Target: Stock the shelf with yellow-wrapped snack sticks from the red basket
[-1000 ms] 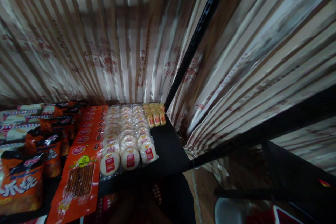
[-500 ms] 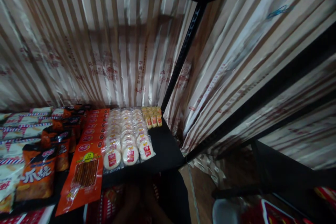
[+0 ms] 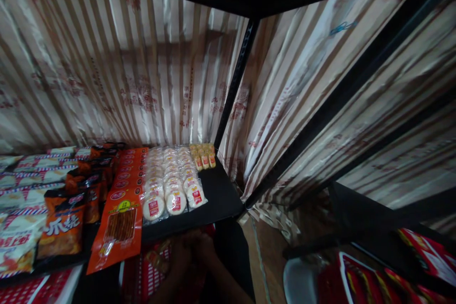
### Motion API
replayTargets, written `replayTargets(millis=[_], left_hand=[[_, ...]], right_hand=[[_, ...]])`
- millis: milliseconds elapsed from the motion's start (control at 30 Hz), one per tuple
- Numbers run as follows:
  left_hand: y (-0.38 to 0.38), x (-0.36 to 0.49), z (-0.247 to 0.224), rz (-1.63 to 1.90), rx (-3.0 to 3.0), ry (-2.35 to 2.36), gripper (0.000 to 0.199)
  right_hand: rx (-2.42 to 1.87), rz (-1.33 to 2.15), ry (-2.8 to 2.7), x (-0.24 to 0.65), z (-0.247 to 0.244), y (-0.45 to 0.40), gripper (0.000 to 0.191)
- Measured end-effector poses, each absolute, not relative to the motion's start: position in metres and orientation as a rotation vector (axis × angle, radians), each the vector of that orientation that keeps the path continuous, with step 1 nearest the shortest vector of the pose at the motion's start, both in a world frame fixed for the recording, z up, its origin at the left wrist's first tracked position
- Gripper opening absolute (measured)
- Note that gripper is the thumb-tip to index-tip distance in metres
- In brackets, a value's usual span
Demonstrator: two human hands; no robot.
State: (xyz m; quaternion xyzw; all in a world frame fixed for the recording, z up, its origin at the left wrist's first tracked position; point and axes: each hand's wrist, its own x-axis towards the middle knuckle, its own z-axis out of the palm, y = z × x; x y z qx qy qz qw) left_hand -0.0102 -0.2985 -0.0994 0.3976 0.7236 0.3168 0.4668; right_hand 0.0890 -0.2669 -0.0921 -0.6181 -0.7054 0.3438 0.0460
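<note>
Below the shelf's front edge, in deep shadow, my left hand point(image 3: 181, 251) and my right hand point(image 3: 204, 246) are close together. Both look closed, fingers curled in toward each other; whatever is between them is too dark to make out. Under them is a red basket point(image 3: 133, 273) with white-edged slots. Small yellowish packets point(image 3: 156, 257) lie in it beside my left hand. At the back right corner of the black shelf point(image 3: 223, 192), similar small yellow packets point(image 3: 204, 157) stand in short rows.
Rows of clear-wrapped round white crackers point(image 3: 174, 202), orange snack-strip packs point(image 3: 119, 228), orange-black bags point(image 3: 62, 230) and white bags point(image 3: 17, 242) fill the shelf leftward. A black post point(image 3: 237, 76) rises at the corner. Striped curtains hang behind. A grey stool point(image 3: 299, 278) stands lower right.
The view has shifted, so the right-hand shelf and its red packs show more. My hands have risen in the picture and come closer together above the basket. The goods on the shelf look unchanged.
</note>
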Motion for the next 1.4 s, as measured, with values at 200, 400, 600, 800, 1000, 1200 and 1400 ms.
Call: replayTargets(millis=[200,400,600,800,1000,1200,1400], left_hand=[[-0.31,-0.014,-0.097,0.8,1.112,1.81,0.022],[-0.319,-0.019,-0.074,0.749,1.167,1.794,0.026],[-0.324,-0.02,-0.058,0.758,1.079,1.767,0.027],[-0.325,-0.018,-0.044,0.827,1.03,1.708,0.027],[-0.322,-0.013,-0.036,0.94,0.958,1.636,0.023],[-0.322,-0.009,-0.034,0.994,1.004,1.602,0.019],[-0.318,-0.003,-0.034,1.036,1.066,1.575,0.017]], right_hand=[[-1.856,1.087,-2.144,0.094,-0.082,-0.272,0.03],[-1.847,1.211,-2.014,0.097,-0.079,-0.274,0.026],[-1.816,1.373,-1.863,0.103,-0.064,-0.273,0.027],[-1.748,1.525,-1.746,0.11,-0.049,-0.268,0.021],[-1.718,1.67,-1.544,0.114,-0.042,-0.265,0.02],[-1.671,1.733,-1.436,0.121,-0.037,-0.262,0.019],[-1.598,1.75,-1.43,0.131,-0.021,-0.26,0.021]])
